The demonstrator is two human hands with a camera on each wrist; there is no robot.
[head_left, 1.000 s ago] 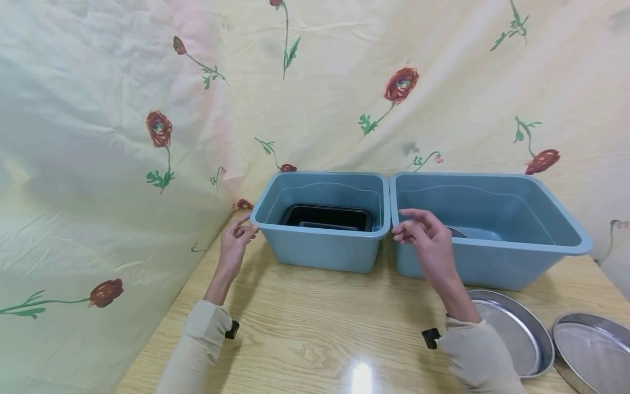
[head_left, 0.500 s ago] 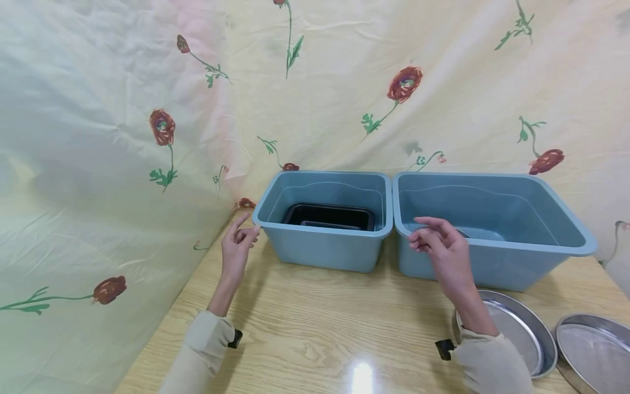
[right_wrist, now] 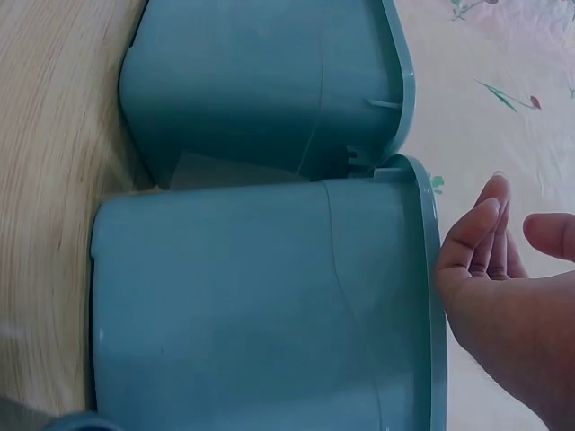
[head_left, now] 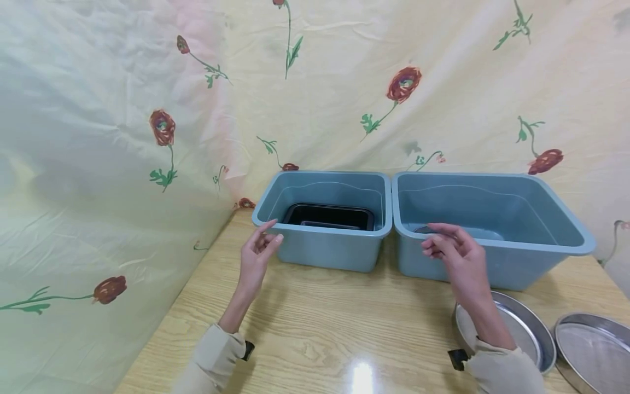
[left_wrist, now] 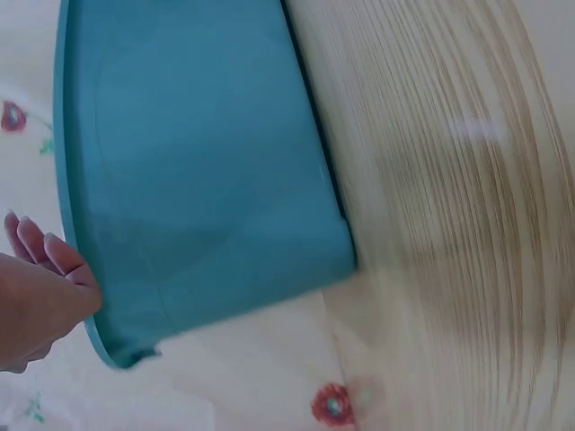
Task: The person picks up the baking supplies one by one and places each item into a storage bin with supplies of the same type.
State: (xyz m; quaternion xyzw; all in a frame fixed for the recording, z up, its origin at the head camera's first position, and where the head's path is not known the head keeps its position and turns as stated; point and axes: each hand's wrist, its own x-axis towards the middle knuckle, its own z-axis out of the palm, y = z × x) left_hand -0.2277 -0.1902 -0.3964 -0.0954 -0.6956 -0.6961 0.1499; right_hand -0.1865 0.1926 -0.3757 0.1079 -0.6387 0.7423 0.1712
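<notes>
Two blue-grey plastic bins stand side by side on a wooden table. My left hand [head_left: 254, 260] is at the front left of the left bin [head_left: 325, 249], fingers loosely bent and holding nothing. In the left wrist view the hand [left_wrist: 45, 305] overlaps the bin's rim [left_wrist: 70, 197]; contact cannot be told. A black rectangular pan [head_left: 330, 208] lies inside that bin. Before the front rim of the right bin [head_left: 526, 265], my right hand [head_left: 458, 257] is relaxed with nothing in it. The edge of a grey object [head_left: 423, 230] shows in the right bin, mostly hidden.
Two round metal sieves [head_left: 524, 334] lie at the table's right, one partly under my right forearm. A flowered cloth [head_left: 334, 98] hangs behind and to the left of the bins. Bare wood [head_left: 320, 323] shows between my forearms.
My right hand has moved right and slightly toward me, away from the gap between the bins. My left hand has come off the left bin's corner and shifted right along its front.
</notes>
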